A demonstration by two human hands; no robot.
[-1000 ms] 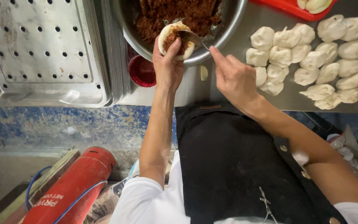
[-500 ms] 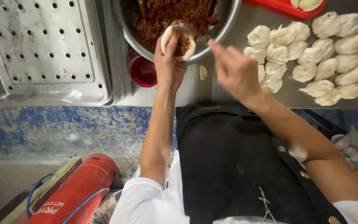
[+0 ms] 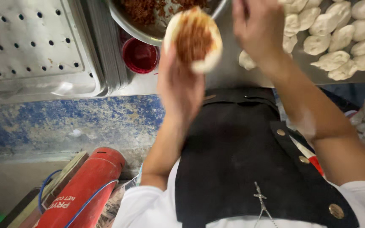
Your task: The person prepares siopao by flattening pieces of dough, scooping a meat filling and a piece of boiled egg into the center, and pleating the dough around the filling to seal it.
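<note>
left hand (image 3: 180, 82) cradles filled dough wrapper (image 3: 194, 39).

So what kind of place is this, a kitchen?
Probably a food stall or small working kitchen. The left hand holds a filled dough round above a metal bowl of filling, finished dumplings lie in rows, and perforated steamer trays are stacked beside them.

Filled dough wrapper, open

The dough wrapper (image 3: 194, 40) (round, pale) lies tilted in the left hand (image 3: 180, 82), reddish-brown filling (image 3: 193, 36) spread across it.
</note>
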